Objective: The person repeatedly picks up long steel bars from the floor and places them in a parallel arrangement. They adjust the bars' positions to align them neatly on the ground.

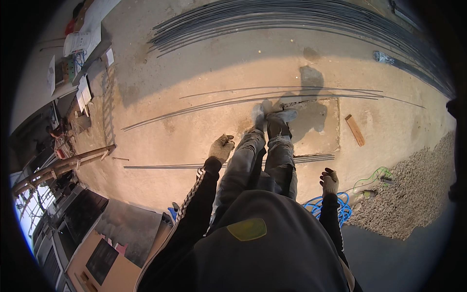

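Observation:
My left hand (221, 148), in a pale work glove with dark fingertips, hangs beside my left leg. Its fingers are loosely bent and a little apart, with nothing seen in them. My right hand (329, 181), gloved alike, hangs out to the right, its fingers part-bent and apart, holding nothing. Several thin steel bars (160, 167) lie on the ground below my hands, passing behind my legs. Farther off, near my shoes (259, 114), lie a few long steel bars (199, 108). Neither hand visibly touches any bar.
A big bundle of steel bars (272, 19) spans the far side. At right are a wooden board (355, 130), a gravel heap (404, 194), a blue coiled hose (344, 207) and a green cord (362, 181). A wooden ladder-like frame (63, 168) and a white bucket (77, 43) stand left.

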`<state>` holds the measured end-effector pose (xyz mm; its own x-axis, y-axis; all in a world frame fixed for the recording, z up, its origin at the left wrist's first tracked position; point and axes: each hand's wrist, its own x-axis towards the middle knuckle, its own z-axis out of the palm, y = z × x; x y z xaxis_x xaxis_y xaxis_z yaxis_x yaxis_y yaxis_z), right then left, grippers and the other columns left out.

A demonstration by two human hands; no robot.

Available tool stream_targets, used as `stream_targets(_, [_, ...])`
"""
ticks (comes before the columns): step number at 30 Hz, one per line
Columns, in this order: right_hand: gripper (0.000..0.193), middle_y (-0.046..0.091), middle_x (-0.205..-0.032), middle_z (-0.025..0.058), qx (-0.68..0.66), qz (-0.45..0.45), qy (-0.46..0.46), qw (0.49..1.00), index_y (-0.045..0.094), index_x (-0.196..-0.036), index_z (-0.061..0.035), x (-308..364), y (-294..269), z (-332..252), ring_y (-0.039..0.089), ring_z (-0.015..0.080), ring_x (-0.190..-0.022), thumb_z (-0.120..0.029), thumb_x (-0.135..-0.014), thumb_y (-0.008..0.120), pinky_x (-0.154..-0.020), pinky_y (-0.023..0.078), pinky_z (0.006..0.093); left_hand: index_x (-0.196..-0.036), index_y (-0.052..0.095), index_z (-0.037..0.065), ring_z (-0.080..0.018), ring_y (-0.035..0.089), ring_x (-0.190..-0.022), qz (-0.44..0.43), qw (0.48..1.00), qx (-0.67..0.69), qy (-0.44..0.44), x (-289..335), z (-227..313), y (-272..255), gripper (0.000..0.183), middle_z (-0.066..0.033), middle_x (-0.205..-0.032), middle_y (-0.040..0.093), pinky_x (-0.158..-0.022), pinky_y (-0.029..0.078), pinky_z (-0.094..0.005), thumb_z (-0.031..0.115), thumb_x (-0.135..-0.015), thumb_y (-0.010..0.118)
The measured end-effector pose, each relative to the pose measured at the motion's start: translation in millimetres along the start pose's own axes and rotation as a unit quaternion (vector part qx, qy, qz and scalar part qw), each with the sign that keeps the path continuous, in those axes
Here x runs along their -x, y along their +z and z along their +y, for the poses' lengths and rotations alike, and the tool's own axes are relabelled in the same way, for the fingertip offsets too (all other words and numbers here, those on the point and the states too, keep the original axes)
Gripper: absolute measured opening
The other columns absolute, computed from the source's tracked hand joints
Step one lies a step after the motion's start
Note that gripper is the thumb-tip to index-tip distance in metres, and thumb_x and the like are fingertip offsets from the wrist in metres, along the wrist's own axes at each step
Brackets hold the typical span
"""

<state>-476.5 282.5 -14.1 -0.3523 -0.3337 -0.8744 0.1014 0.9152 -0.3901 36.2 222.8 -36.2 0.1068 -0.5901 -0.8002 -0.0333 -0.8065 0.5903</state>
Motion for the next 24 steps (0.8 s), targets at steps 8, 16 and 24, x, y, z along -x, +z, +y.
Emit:
stream_targets(8, [0.038, 0.066, -0.103, 0.0047, 0.141, -0.060, -0.033, 0.988, 0.063, -0.128, -0.0098, -44, 63, -48, 0.061, 0.0173, -0.088, -0.012, -0.090, 0.056, -0.077, 0.048, 0.0374, -0.124, 0.062, 0.001, -0.0118, 0.063, -0.084, 0.131, 0.990, 0.020, -0.037, 21, -18, -20, 0.034, -0.0043, -0.091, 0.067, -0.078, 0.052, -0.0278, 0.000, -0.091, 0.058])
stream_targets(16, [0.034, 0.064, -0.092, 0.0007, 0.270, -0.182, -0.083, 0.942, 0.063, -0.123, -0.0068, -159, 182, -94, 0.059, 0.0132, -0.079, -0.008, -0.089, 0.056, -0.067, 0.045, 0.0295, -0.119, 0.060, 0.000, -0.0114, 0.060, -0.084, 0.181, 0.977, 0.113, 0.012, 21, -64, 18, 0.029, -0.0036, -0.091, 0.062, -0.080, 0.052, -0.0279, 0.001, -0.090, 0.058])
stream_targets(24, [0.031, 0.060, -0.087, 0.0016, 0.340, -0.237, -0.122, 0.902, 0.063, -0.119, 0.0034, -269, 287, -115, 0.050, 0.0066, -0.064, 0.002, -0.090, 0.051, -0.053, 0.037, 0.0200, -0.126, 0.060, 0.001, -0.0145, 0.064, -0.091, 0.270, 0.934, 0.201, -0.123, 64, -168, 44, 0.036, -0.0071, -0.097, 0.067, -0.085, 0.052, -0.0293, 0.003, -0.090, 0.060])
